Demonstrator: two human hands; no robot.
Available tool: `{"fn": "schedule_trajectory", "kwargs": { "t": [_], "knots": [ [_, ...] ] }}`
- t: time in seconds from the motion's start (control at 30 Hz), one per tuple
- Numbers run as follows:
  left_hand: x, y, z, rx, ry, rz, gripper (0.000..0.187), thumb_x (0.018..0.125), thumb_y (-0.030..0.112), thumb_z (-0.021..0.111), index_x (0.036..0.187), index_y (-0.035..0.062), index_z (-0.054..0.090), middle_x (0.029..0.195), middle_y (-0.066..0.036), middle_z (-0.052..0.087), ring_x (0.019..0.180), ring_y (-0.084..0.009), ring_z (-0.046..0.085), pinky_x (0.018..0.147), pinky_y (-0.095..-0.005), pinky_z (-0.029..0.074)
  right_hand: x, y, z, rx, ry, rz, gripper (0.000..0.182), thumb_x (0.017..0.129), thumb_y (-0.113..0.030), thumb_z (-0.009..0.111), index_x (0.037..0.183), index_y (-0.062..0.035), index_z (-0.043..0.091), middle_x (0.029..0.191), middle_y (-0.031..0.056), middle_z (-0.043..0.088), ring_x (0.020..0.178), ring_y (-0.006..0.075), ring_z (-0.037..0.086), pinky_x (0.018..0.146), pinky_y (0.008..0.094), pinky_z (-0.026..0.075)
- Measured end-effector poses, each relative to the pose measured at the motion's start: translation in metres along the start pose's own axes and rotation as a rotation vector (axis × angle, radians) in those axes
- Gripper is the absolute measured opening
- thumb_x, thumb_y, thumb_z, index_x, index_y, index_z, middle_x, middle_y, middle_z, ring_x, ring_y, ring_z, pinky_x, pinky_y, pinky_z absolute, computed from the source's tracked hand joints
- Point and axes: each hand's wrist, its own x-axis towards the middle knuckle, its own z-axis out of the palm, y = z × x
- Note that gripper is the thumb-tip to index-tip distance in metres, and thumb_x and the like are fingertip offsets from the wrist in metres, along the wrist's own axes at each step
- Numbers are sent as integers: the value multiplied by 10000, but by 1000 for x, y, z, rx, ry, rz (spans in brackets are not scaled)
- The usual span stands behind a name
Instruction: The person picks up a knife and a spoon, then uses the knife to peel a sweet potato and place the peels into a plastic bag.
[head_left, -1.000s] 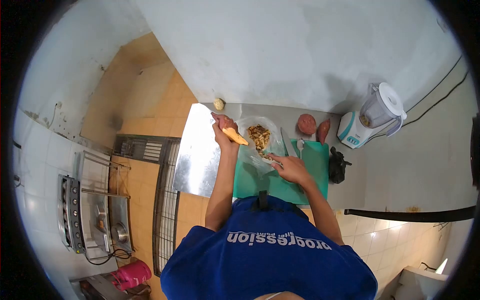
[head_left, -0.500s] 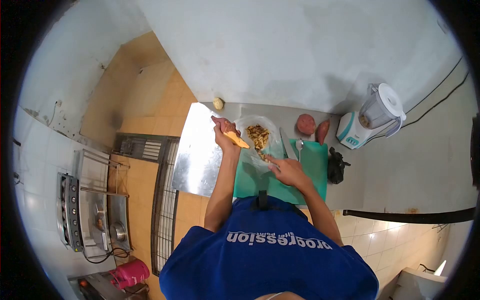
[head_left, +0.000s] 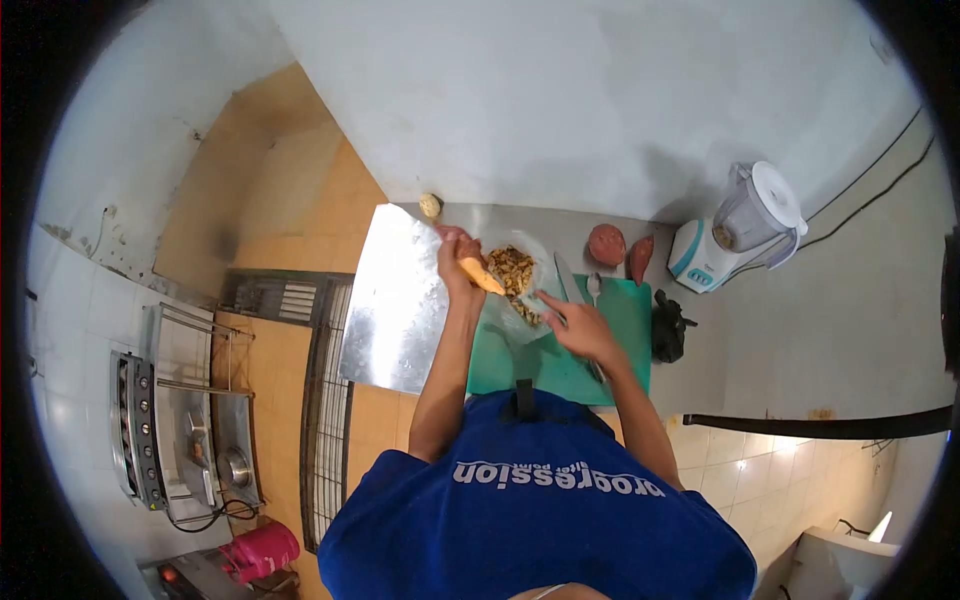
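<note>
My left hand is closed round a partly peeled sweet potato, its orange flesh pointing toward the right. Just below and beside it, a clear plastic bag lies spread with brownish peelings in it. My right hand is over the green cutting board, its fingers curled and the index stretched toward the bag; whatever it grips is too small to make out. Partly under this hand lies a knife, with a spoon next to it.
Two unpeeled sweet potatoes, one round and one slim, lie behind the board. A blender and a black plastic bag are to the right. A small pale lump sits at the steel table's back left edge.
My right hand has drawn back from the peelings, toward the right and up, uncovering the knife handle. The sweet potato in my left hand has shifted slightly right and tilted further down.
</note>
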Motion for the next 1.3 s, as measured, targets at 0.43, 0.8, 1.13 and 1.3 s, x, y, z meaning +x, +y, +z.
{"fn": "schedule_trajectory", "kwargs": {
  "t": [0.43,0.8,1.13,1.3],
  "knots": [
    [4,-5,-5,-104,-63,-86,298,905,301,660,1092,82,584,981,-49,622,870,-188,629,804,-376,549,5,3,12,19,-1,-45,442,997,-413,510,1428,-326,555,910,233,698,943,419,662,852,510,502],
    [13,-19,-7,-122,-22,-27,272,936,259,664,1109,56,614,1013,-44,648,904,-179,639,782,-353,543,12,5,21,-60,-22,-106,471,985,-407,534,1421,-234,572,937,235,707,955,422,667,865,514,503],
    [13,-44,22,79,-100,106,192,949,275,646,1033,121,566,879,-22,581,777,-154,582,660,-323,501,42,-21,8,64,74,-15,456,991,-400,515,1422,-259,568,997,231,713,994,432,661,905,519,500],
    [29,-29,3,-3,47,120,226,920,236,692,1046,114,551,889,-20,567,741,-156,572,625,-312,511,39,10,24,-42,-37,-33,457,990,-398,518,1422,-259,565,998,232,713,985,440,660,916,513,501]
  ]
}}
